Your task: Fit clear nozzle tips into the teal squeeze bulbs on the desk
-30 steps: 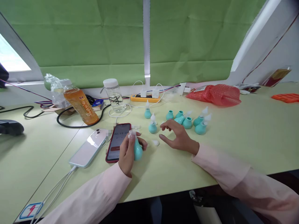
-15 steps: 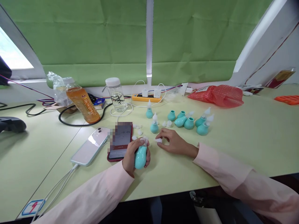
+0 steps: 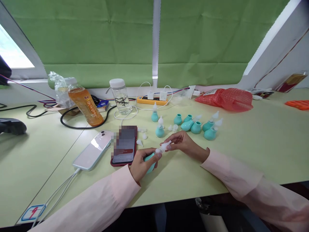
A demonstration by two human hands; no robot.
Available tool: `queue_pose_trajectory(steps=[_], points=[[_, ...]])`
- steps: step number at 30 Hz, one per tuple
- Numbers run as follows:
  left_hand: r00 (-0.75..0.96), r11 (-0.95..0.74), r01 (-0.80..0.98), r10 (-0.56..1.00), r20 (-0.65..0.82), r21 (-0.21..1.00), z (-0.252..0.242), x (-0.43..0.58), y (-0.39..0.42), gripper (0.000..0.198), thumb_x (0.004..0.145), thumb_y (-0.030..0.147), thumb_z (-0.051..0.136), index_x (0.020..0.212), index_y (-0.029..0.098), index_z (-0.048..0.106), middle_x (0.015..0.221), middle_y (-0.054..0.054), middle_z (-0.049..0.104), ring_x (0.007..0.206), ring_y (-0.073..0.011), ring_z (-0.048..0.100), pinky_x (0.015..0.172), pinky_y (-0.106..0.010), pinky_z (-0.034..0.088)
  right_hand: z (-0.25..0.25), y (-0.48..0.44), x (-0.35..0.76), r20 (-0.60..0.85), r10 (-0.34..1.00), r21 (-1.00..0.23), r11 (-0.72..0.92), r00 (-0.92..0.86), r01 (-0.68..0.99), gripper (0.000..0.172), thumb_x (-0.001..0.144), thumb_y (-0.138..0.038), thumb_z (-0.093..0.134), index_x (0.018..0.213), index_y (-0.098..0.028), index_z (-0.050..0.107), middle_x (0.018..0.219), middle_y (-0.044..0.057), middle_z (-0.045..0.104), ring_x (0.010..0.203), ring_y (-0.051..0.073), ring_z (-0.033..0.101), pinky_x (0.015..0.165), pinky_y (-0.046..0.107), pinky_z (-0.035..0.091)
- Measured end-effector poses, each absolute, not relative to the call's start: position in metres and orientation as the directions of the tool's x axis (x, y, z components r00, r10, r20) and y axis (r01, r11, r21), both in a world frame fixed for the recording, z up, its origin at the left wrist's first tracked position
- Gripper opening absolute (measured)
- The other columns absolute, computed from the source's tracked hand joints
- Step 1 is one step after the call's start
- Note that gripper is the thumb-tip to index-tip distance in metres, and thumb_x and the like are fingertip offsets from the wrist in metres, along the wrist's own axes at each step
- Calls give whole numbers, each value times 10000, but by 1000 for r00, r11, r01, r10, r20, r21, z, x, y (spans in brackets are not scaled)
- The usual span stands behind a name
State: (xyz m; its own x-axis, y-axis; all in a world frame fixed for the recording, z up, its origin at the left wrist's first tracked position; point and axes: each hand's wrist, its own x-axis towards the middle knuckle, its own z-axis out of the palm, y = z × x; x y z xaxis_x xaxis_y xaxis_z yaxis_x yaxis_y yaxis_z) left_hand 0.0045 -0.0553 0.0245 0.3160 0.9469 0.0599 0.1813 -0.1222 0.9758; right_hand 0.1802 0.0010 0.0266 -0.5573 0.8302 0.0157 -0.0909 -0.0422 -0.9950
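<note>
My left hand [image 3: 142, 162] is closed around a teal squeeze bulb [image 3: 150, 163], part of it hidden by my fingers. A clear connector [image 3: 159, 150] sits at the bulb's mouth, tilted up to the right. My right hand [image 3: 181, 141] pinches a white tapered nozzle tip [image 3: 165, 146] against that connector; whether it is seated I cannot tell. Beyond my hands stand two teal bulbs with nozzles, a nearer one [image 3: 159, 130] and a farther one [image 3: 154, 116]. To the right is a group of several teal bulbs [image 3: 196, 128], some open-mouthed and some with nozzles.
A red-cased phone [image 3: 125, 146] and a pale phone [image 3: 93, 151] lie left of my hands. Small white parts [image 3: 144, 136] are scattered beside the red one. Behind are an orange drink bottle [image 3: 85, 106], a clear bottle [image 3: 121, 98], a power strip [image 3: 152, 101] and a red bag [image 3: 224, 99].
My right hand has brought the white nozzle tip to the connector on the bulb. My left hand has turned the bulb so its mouth points right.
</note>
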Motion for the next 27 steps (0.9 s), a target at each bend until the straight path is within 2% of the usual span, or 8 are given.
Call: queue_pose_trajectory(steps=[4, 8, 14, 19, 24, 27], points=[[314, -177, 269, 945, 88, 947, 26, 5, -58, 317, 763, 342, 456, 538, 128, 524, 444, 29, 412, 439, -69, 336, 439, -203, 261, 28, 4, 183, -28, 796, -994, -86, -604, -66, 170, 524, -199, 718, 662, -140, 637, 659, 20, 660, 621, 133, 615, 649, 278, 483], [312, -301, 391, 932, 182, 870, 25, 4, -60, 266, 767, 334, 456, 699, 127, 609, 484, 27, 417, 457, -75, 333, 440, -200, 268, 29, 4, 183, -66, 783, -994, -104, -619, -26, 168, 499, -198, 728, 591, -130, 604, 656, 22, 660, 595, 129, 612, 606, 249, 473], [337, -516, 467, 854, 395, 718, 17, 2, -61, 257, 787, 270, 441, 947, 149, 602, 612, -26, 565, 547, -126, 480, 543, -230, 371, 31, -3, 177, -56, 806, -994, -101, -590, -44, 219, 429, -212, 752, 520, -147, 563, 616, -2, 648, 637, 135, 607, 613, 236, 455], [347, -593, 516, 805, 482, 619, 8, 0, -60, 280, 774, 260, 450, 981, 128, 586, 629, -64, 593, 556, -147, 530, 525, -243, 400, 32, -9, 174, -43, 813, -994, -91, -580, -54, 244, 410, -266, 755, 487, -160, 549, 591, -4, 635, 711, 185, 614, 662, 294, 460], [332, -672, 473, 735, 591, 569, 4, -1, -58, 268, 757, 218, 483, 998, 131, 562, 726, -86, 622, 657, -168, 574, 594, -255, 436, 34, -16, 173, 52, 825, -994, -11, -563, -109, 140, 520, -248, 718, 570, -174, 610, 661, 13, 651, 813, 206, 603, 741, 340, 465], [321, -664, 443, 745, 585, 602, 8, 0, -59, 330, 742, 246, 511, 1056, 147, 523, 797, -83, 619, 720, -182, 570, 640, -279, 441, 40, -20, 174, 151, 850, -988, 105, -505, -117, 147, 574, -252, 691, 697, -186, 645, 751, 29, 660, 802, 201, 604, 741, 353, 481]])
